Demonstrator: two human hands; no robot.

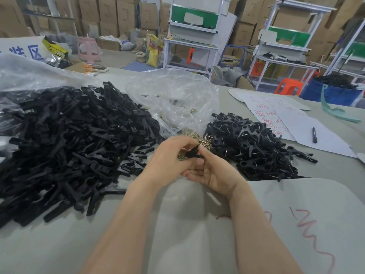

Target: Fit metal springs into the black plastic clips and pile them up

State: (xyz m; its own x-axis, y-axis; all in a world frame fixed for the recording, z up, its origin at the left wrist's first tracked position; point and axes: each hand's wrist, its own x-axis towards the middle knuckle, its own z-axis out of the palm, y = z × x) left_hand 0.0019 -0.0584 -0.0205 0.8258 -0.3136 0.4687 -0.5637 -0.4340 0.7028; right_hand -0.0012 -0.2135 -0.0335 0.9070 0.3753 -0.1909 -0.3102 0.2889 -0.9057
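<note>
Centrally, slim blk clip (192, 153) betw L hand (171, 157) & R hand (212, 172).

The left hand (169, 157) and right hand (213, 173) meet above the grey desk (177, 224), together pinching one black clip (192, 153). Just behind them, brass-coloured springs (194, 135) spill from a clear plastic bag (173, 99). A large pile of clip parts (69, 139) lies to the left. A smaller pile of sprung clips (254, 147) lies to the right, near white sheets (286, 115) and a pen (314, 135).
</note>
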